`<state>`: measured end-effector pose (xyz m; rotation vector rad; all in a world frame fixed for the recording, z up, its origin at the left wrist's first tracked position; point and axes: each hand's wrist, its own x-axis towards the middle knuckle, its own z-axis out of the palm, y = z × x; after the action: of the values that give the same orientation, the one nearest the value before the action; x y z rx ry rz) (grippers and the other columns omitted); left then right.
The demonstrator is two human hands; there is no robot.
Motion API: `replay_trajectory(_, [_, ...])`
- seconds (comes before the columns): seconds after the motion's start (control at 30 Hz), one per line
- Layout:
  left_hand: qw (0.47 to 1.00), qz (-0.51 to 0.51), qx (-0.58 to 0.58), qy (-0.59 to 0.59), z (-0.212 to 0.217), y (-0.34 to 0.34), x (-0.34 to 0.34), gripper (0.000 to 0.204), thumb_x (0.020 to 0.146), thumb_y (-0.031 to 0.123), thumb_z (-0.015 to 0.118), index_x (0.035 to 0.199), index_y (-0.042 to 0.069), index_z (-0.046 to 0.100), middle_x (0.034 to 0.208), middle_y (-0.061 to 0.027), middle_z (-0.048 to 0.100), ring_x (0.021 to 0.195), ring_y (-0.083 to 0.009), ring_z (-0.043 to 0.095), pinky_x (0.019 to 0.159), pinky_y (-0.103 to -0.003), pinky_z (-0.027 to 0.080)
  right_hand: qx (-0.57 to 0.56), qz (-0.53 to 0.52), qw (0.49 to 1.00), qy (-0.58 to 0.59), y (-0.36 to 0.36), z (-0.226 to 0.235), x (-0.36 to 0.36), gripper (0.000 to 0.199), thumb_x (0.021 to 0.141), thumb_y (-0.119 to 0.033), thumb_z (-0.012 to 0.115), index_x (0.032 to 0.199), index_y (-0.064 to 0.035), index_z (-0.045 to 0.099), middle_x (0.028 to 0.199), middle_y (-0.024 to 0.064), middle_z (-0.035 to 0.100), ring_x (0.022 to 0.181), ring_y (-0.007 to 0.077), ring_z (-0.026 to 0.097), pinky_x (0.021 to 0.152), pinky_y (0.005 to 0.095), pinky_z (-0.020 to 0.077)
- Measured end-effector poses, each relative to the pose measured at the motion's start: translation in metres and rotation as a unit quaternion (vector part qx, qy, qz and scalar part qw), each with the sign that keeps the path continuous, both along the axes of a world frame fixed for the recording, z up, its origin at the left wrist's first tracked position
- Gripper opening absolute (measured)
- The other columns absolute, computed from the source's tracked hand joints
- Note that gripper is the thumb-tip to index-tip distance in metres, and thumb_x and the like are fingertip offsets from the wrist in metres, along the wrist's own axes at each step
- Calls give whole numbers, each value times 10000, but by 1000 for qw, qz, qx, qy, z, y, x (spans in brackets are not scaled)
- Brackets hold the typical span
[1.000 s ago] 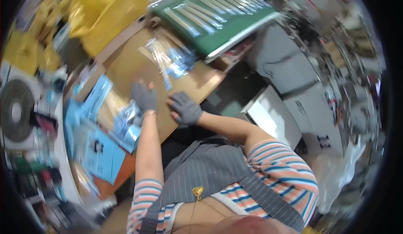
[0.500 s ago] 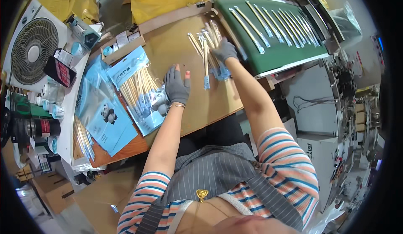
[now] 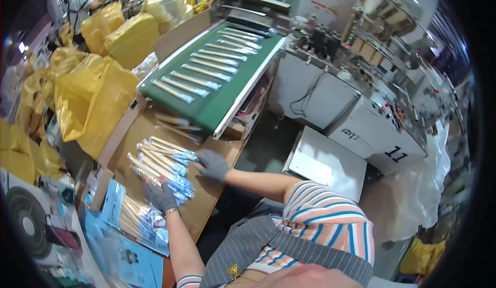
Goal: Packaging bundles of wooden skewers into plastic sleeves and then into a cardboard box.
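Head view: the left hand (image 3: pixel 161 197), in a grey glove, lies palm down with fingers spread on the near end of a row of wrapped chopstick packets (image 3: pixel 164 165), at about seven o'clock from the picture's centre. The right hand (image 3: pixel 212 165), gloved too, rests flat and open just beside the packets' far-right ends, touching them at roughly three o'clock from the pile. The packets lie side by side on a brown cardboard sheet (image 3: pixel 206 205). At twelve o'clock from the hands a green conveyor belt (image 3: pixel 222 102) carries more packets, spaced apart. At nine o'clock stand yellow plastic bags (image 3: pixel 93 102). At seven o'clock from the left hand lie blue printed sleeves (image 3: pixel 129 252). A grey machine cabinet (image 3: pixel 361 127) stands at two o'clock.
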<state>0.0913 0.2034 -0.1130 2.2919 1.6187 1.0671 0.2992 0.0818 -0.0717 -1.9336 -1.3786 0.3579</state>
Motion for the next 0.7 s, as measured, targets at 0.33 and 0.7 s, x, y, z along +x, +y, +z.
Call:
replay_trajectory(0.33, [999, 2, 21, 25, 2, 7, 8, 643, 913, 448, 509, 1311, -54, 451, 1304, -261, 503, 1208, -392, 472, 1023, -444, 355, 140, 70, 969, -190, -47, -29, -2, 481, 819, -258, 547, 1246, -40, 501, 1293, 206, 487, 1242, 368, 432, 1070, 503, 292])
replay_trajectory(0.7, [1000, 8, 22, 19, -4, 8, 5, 646, 898, 455, 526, 1288, -57, 476, 1302, -260, 507, 1210, -386, 475, 1035, -438, 346, 145, 75, 968, -190, -47, -32, -3, 485, 802, -245, 555, 1235, -31, 508, 1299, 214, 479, 1245, 375, 427, 1078, 496, 288])
